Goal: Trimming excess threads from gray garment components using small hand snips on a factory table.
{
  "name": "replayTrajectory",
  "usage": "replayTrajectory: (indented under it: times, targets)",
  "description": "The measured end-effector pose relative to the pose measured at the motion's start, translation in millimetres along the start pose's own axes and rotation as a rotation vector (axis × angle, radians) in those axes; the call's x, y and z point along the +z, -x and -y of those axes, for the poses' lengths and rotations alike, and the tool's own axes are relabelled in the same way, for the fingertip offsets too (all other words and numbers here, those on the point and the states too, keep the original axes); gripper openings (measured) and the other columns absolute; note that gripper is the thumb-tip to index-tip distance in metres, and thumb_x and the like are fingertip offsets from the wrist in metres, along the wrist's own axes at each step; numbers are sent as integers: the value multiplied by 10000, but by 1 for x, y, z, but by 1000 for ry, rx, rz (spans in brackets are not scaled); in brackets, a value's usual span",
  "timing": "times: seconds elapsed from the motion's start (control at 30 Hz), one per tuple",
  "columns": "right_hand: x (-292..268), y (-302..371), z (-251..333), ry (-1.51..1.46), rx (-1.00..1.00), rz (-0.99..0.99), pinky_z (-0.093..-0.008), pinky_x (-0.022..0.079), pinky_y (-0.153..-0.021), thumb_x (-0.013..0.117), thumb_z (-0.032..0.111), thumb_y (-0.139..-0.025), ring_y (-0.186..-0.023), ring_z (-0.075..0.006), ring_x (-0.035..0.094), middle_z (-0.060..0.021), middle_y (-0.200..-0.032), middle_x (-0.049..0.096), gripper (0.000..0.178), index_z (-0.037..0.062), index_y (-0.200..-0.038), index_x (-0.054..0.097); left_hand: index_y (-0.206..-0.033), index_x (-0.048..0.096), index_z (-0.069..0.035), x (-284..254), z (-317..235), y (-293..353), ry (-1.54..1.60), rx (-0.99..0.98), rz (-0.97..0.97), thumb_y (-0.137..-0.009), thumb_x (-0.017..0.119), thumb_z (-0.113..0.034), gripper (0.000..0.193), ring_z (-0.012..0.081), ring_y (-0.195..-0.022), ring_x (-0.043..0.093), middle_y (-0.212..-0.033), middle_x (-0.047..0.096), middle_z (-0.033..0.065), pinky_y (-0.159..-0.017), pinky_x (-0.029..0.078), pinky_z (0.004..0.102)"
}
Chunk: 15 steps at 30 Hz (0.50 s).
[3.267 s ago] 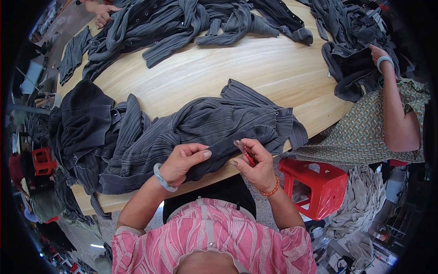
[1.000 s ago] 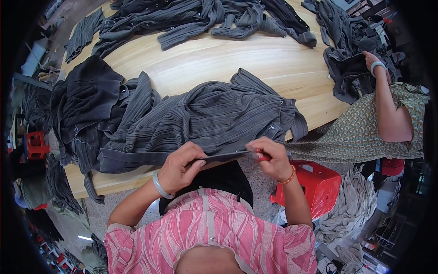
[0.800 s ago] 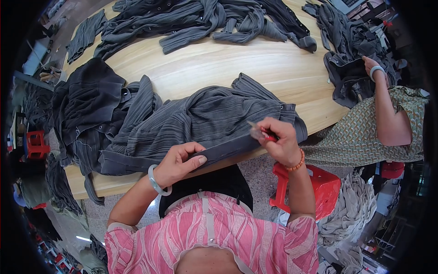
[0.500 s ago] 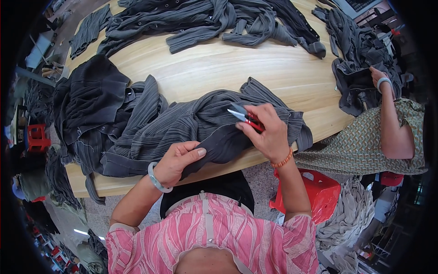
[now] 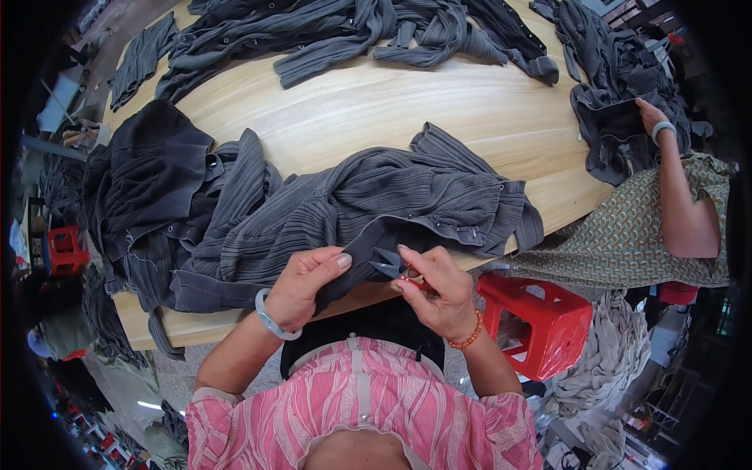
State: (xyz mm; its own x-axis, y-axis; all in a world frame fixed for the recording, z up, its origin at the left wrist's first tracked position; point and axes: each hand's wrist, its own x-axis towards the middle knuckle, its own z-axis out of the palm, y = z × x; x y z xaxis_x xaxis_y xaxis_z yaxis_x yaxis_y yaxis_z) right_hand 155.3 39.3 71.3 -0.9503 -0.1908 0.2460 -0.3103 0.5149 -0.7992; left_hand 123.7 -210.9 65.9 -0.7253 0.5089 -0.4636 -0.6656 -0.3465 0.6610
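A dark grey ribbed cardigan (image 5: 305, 207) lies bunched along the near side of the table. My left hand (image 5: 307, 283) pinches its plain button band between thumb and fingers, lifting it at the table's front edge. In my right hand (image 5: 439, 291) I grip small thread snips (image 5: 398, 268) with red handles. Their blades stand apart and point left, close to the band. From this angle I cannot tell whether the blades touch the cloth. Metal snaps or buttons show along the raised band right of the snips.
More dark garments (image 5: 337, 31) lie across the wooden table's (image 5: 345, 102) far side. At right, a co-worker's hand (image 5: 652, 117) touches a heap of dark clothes (image 5: 619, 70). A red plastic stool (image 5: 540, 325) and pale cloth (image 5: 603, 352) stand below the table's right end.
My right hand has moved down and left with the snips, nearer my left hand. The band right of it now stands open, showing its fasteners. My left hand keeps its hold.
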Motion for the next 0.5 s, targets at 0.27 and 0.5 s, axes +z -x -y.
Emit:
replayTrajectory:
  times: [0.27, 0.5]
  targets:
    - [-4, 4, 6, 23, -13, -1, -288, 527, -601, 836, 70, -813, -726, -191, 675, -103, -911, 658, 514, 33, -1305, 691, -1166, 735, 30, 6, 3, 0, -89, 92, -63, -1060, 600, -158, 254, 37, -880, 609, -1024, 728, 16, -811, 487, 206]
    - [5, 3, 11, 141, -66, -29, -310, 527, -584, 854, 114, -794, -705, -219, 672, -94, -906, 661, 519, 54, -1287, 703, -1147, 735, 22, 7, 6, 0, -66, 111, -56, -1071, 589, -189, 267, 44, -889, 618, -1028, 733, 26, -820, 490, 208]
